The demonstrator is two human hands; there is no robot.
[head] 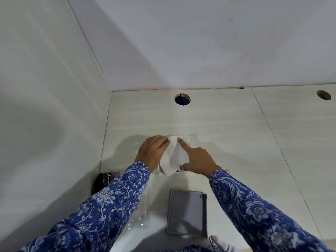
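A white folded cloth (175, 155) lies on the pale desk top (227, 135) near its left back corner. My left hand (151, 151) lies over the cloth's left edge, fingers bent down onto it at the far corner. My right hand (197, 160) presses its straight forefinger on the cloth's far end, while the thumb touches the near edge. Both arms wear blue flowered sleeves. How firmly the left fingers hold the cloth is hidden.
A grey tablet (187, 212) lies flat near me. Clear plastic wrapping (141, 213) sits to its left. A dark object (101, 180) leans in the left corner by the white side wall. Two round cable holes (182, 99) (323, 95) pierce the desk's back edge.
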